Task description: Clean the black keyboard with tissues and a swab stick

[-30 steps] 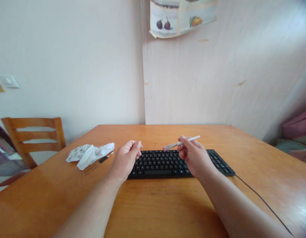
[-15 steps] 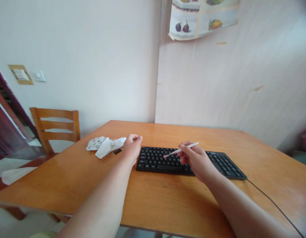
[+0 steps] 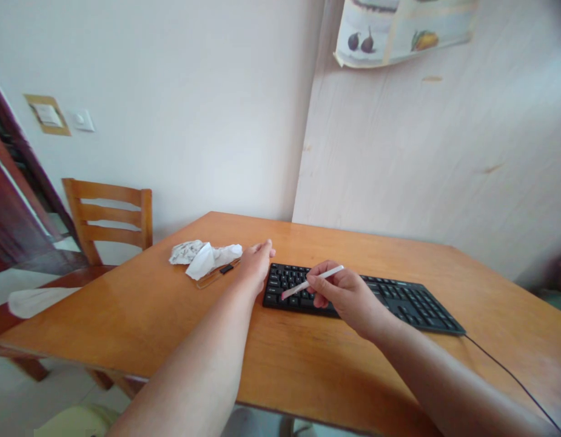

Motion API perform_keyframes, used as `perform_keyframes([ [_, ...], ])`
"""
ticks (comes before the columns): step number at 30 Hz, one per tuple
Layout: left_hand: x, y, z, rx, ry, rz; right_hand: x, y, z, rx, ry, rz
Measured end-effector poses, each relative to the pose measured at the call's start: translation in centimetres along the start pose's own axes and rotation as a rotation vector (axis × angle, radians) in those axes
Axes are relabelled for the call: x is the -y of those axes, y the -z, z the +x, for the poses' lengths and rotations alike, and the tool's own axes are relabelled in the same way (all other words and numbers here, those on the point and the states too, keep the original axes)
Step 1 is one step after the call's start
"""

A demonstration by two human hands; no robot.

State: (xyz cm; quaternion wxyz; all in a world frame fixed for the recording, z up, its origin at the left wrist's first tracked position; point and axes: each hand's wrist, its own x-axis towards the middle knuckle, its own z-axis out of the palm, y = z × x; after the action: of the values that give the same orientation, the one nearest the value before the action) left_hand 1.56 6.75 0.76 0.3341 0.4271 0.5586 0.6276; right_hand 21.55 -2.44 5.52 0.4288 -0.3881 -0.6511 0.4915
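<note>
A black keyboard [image 3: 398, 297] lies on the wooden table [image 3: 302, 370]. In my right hand [image 3: 344, 291] is a slim white brush [image 3: 302, 286], pinched between thumb and fingers. Its pinkish tip points down and left over the keys near the keyboard's left end. My left hand [image 3: 257, 264] is at the keyboard's far left corner, fingers curled together. Whether it grips anything there I cannot tell. Just left of it lie crumpled white tissues [image 3: 207, 256] and a thin wire-like item with a black piece [image 3: 226, 268].
The keyboard's cable [image 3: 507, 370] runs off to the lower right. A wooden chair [image 3: 110, 215] stands left of the table, with something white on its seat. Behind the table is a wall with a fruit poster [image 3: 375, 42].
My right hand has moved left with the brush, its tip shifting from the middle letter keys to the lower left keys. The left hand's fingers look straighter. The view has shifted slightly.
</note>
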Motion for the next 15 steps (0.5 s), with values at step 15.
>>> perform_keyframes([
  [15,0.6,-0.1,0.2,0.049,0.031,-0.008,0.7,-0.7,-0.1,0.050,-0.026,-0.278],
])
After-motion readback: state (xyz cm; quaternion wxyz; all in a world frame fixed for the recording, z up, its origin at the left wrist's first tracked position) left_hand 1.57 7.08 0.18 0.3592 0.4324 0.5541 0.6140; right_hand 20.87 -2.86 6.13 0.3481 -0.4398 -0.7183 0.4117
